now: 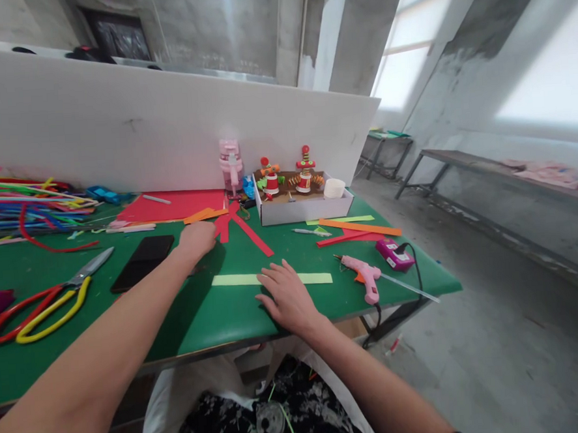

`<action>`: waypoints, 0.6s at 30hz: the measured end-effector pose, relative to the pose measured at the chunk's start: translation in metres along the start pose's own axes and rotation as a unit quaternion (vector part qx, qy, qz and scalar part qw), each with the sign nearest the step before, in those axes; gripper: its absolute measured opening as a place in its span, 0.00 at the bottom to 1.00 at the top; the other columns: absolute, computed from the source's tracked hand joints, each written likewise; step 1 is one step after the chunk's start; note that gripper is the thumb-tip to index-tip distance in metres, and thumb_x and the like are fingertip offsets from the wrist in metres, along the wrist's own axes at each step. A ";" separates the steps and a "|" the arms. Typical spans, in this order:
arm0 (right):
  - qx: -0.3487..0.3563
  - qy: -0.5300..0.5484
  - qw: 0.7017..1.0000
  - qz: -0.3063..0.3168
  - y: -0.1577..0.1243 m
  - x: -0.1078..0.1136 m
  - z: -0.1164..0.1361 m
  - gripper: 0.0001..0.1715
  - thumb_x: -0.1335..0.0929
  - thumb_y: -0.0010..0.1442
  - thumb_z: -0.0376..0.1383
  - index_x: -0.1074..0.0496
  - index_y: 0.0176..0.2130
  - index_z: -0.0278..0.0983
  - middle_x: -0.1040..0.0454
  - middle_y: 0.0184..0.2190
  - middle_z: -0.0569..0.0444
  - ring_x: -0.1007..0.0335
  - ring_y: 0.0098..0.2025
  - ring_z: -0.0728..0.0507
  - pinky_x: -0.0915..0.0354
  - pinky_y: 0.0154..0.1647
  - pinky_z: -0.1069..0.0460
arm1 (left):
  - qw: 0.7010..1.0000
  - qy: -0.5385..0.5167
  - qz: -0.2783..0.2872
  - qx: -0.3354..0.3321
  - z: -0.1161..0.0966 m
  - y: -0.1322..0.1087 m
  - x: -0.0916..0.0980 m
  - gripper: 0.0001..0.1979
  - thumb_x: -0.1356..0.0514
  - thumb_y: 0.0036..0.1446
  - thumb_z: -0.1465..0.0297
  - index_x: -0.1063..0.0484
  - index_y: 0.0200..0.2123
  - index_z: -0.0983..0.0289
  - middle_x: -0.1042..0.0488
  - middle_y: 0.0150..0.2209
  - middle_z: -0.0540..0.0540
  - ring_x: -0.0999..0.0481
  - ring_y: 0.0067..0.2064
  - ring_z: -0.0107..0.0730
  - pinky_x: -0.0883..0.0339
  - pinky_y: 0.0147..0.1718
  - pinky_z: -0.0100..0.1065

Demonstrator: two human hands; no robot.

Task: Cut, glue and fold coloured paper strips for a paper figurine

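Note:
My right hand [289,298] lies flat, fingers spread, over a pale green paper strip [234,280] that runs crosswise near the table's front edge. Farther forward and to the left, my left hand [198,240] is closed beside several red paper strips [252,237] and an orange strip [201,215]. Its fingertips are turned down and hidden, so what they grip cannot be made out. A black phone [142,263] rests by my left forearm. Large scissors [61,297] with red and yellow handles lie at the left.
A pink glue gun [364,276] with a cord, a purple box [395,256], orange strips [363,226] and a pen [311,232] lie to the right. Behind stand a white box [304,210] with two paper figures and a pink device [230,166]. Colourful strips [28,206] pile up at the left.

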State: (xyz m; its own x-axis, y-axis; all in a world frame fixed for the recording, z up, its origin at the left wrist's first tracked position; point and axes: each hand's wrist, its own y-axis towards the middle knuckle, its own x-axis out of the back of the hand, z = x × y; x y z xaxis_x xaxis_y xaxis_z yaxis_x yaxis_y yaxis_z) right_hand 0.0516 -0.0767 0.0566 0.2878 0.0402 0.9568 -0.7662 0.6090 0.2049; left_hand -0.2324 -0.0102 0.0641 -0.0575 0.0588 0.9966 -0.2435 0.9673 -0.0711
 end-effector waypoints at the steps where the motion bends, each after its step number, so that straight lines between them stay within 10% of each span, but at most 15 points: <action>1: -0.008 -0.008 1.000 0.005 0.004 0.004 -0.003 0.19 0.38 0.70 0.40 0.26 0.52 0.34 0.24 0.54 0.44 0.34 0.60 0.39 0.51 0.69 0.42 | 1.000 0.007 0.006 -0.001 -0.005 0.003 -0.001 0.17 0.39 0.62 0.62 0.29 0.52 0.64 0.26 0.52 0.58 0.25 0.50 0.41 0.27 0.49 0.48; 8: -0.206 -0.026 0.974 0.090 0.078 0.017 -0.036 0.22 0.33 0.66 0.44 0.29 0.52 0.31 0.27 0.52 0.39 0.28 0.53 0.38 0.33 0.49 0.49 | 0.999 0.024 0.019 0.009 -0.026 0.014 -0.006 0.18 0.39 0.63 0.62 0.29 0.52 0.64 0.26 0.51 0.58 0.24 0.49 0.40 0.26 0.47 0.46; 18: -0.259 0.003 0.959 0.114 0.110 -0.001 -0.044 0.15 0.34 0.66 0.38 0.27 0.50 0.33 0.24 0.49 0.41 0.25 0.52 0.39 0.31 0.46 0.49 | 0.998 0.018 0.042 -0.031 -0.018 0.020 -0.004 0.17 0.38 0.62 0.63 0.29 0.51 0.63 0.26 0.51 0.58 0.24 0.50 0.40 0.27 0.47 0.46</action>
State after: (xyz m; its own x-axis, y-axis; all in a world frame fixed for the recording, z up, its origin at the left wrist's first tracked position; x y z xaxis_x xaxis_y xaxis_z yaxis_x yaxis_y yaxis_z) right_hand -0.0077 0.0251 0.0689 0.1510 0.2221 0.9633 -0.4222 0.8956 -0.1403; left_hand -0.2197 0.0138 0.0590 -0.0393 0.1486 0.9881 -0.1788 0.9719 -0.1532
